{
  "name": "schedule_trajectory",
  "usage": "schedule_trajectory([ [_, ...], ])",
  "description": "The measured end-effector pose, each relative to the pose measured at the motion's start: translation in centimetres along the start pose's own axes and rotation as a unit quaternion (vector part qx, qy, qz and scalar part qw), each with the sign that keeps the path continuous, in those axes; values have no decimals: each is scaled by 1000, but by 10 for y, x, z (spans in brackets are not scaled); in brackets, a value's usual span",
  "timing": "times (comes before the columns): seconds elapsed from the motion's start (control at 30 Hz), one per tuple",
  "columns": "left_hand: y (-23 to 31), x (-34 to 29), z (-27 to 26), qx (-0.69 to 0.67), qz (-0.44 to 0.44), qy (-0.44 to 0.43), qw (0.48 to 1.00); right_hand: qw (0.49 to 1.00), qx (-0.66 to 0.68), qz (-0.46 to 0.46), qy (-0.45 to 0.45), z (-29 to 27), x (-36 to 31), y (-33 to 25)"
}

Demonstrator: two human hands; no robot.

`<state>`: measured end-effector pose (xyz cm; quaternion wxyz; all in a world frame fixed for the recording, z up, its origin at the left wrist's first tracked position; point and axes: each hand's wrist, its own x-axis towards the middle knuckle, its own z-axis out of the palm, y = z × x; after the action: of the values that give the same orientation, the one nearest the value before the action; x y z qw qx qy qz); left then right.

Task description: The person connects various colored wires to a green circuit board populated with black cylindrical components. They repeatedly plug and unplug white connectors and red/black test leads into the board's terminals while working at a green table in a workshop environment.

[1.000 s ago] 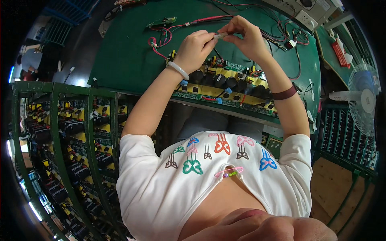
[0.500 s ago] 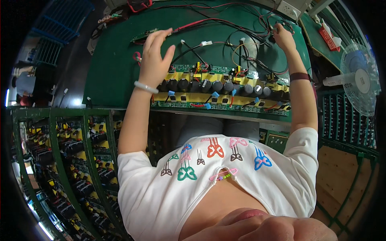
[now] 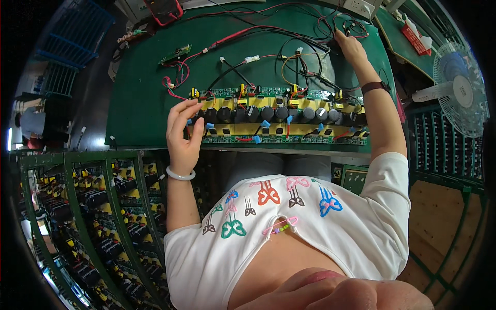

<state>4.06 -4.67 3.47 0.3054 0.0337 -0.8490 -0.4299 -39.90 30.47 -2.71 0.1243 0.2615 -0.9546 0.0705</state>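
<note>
On the green bench lies a long circuit board (image 3: pixel 274 111) with a row of black capacitors, yellow parts and blue-tipped leads. At its left end is my left hand (image 3: pixel 183 134), fingers slightly bent and thumb apart, holding nothing. Whether the fingertips touch the board is unclear. My right hand (image 3: pixel 351 49) reaches to the far right of the bench, its fingers curled down among black cables (image 3: pixel 315 44); what they grip is hidden. A small green board (image 3: pixel 175 54) with pink wires (image 3: pixel 178 80) lies at the far left, joined to a red lead (image 3: pixel 232 36).
White connectors (image 3: pixel 251 59) on cables lie behind the long board. A red-framed meter (image 3: pixel 164 9) stands at the far edge. To the right are a white fan (image 3: pixel 460 95) and a red box (image 3: pixel 416 39). A green rack (image 3: pixel 106 170) full of boards stands at the lower left.
My left hand has come back toward me from the red lead and small board to the long board's left end. My right hand stays among the cables. The view has shifted slightly.
</note>
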Motion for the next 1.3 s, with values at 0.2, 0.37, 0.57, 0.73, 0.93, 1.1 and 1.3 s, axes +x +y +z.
schedule_trajectory([
  [0.2, 9, -4, -2, -30, -27, -30, 999, 998, -8, -22, 59, -27, -12, -51],
  [0.37, 24, 43, 44, -35, 45, -194, 979, 993, 46, -100, -47, -12, -8, -58],
  [0.57, 0, 104, 140, 30, 16, -335, 942, 995, 37, -89, -17, 1, -4, -63],
  [0.73, -2, 124, 168, 108, -29, -316, 942, 988, 102, -80, 79, -40, -1, -70],
  [0.93, 23, 129, 100, 1, 159, -69, 985, 909, 372, -85, 169, -110, -7, -97],
  [1.1, 38, 83, 14, -29, 84, -39, 995, 651, 757, -43, -28, -140, -62, -152],
  [1.3, 21, -3, -45, 149, 11, 26, 988, 554, 822, -92, -97, -147, -138, -235],
])
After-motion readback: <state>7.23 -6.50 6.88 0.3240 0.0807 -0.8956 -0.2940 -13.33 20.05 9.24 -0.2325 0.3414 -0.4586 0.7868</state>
